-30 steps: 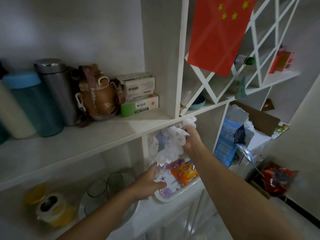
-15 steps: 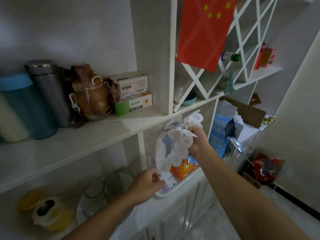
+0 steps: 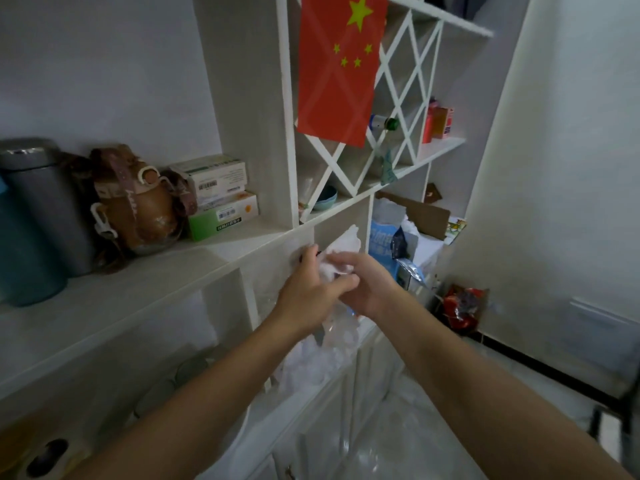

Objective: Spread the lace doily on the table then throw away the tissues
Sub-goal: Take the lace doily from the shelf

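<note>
Head view, near to far. Two bare forearms enter from 6 and 5 o'clock and meet at frame centre, in front of a white shelf unit (image 3: 194, 268). Left hand (image 3: 304, 299) and right hand (image 3: 367, 285) are touching, both closed around a white doily (image 3: 348, 242). Left fingers are curled over the bundle from the 9 o'clock side; right fingers (image 3: 337, 259) are pinched on it from 3 o'clock. One bunched end of the doily stands up above the hands at 12 o'clock; a pale length hangs below them at 6 o'clock, in front of the lower cabinet. Doily is held in the air, clear of any surface.

On the shelf at 9 o'clock: a grey flask (image 3: 45, 202), a brown bottle (image 3: 138, 206) just beside it, then stacked boxes (image 3: 218, 195). At 3 o'clock of the hands, a blue bag (image 3: 381, 244); farther at 4 o'clock, a red packet (image 3: 462, 308) against the wall. At 12 o'clock, a red flag (image 3: 341, 67) hangs over white lattice.
</note>
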`<state>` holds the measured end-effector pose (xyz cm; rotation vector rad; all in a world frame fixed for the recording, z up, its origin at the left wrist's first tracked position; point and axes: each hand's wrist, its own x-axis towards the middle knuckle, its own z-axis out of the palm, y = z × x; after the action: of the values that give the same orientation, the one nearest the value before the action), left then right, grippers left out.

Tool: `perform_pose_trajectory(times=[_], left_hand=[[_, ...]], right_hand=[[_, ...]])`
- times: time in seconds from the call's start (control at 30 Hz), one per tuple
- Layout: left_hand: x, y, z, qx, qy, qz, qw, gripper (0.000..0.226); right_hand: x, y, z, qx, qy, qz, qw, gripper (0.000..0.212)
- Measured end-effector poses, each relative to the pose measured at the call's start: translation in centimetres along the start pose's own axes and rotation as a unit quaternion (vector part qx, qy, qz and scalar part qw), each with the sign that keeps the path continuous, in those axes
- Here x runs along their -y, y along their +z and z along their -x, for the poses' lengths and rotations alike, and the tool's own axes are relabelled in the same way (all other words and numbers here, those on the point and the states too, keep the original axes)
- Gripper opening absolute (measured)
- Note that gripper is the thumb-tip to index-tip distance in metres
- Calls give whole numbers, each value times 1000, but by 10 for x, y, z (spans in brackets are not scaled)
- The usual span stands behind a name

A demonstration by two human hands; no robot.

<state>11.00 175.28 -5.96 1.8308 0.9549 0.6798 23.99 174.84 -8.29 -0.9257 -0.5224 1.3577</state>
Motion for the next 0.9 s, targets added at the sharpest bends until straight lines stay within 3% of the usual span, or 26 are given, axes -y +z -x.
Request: perform_pose_trajectory(times=[0.1,0.27,0.37,0.53,0.67,0.77,0.9], left_hand=[[-7,8,3,-20,3,41,999,48],[-18,10,22,-32,2,70,997,20],[-33,9,44,-26,22,59,998,32],[-64,18,95,-8,41,11,999,40],[-103,35,154,13,75,-10,997,35],[-135,48,201,55,95,-10,994,27],[-178,55,261,159,167,3,973,29]], right_hand=[[8,2,28,21,-13,30,999,24],[26,-7,78,50,-2,115,992,49],[30,-14,111,29,-7,148,989,56],[13,-53,179,-61,-23,171,983,44],[-30,-101,242,-158,-14,137,978,34],[-75,-128,288,-214,48,92,971,31],[-137,-134,340,-220,125,66,965,63]])
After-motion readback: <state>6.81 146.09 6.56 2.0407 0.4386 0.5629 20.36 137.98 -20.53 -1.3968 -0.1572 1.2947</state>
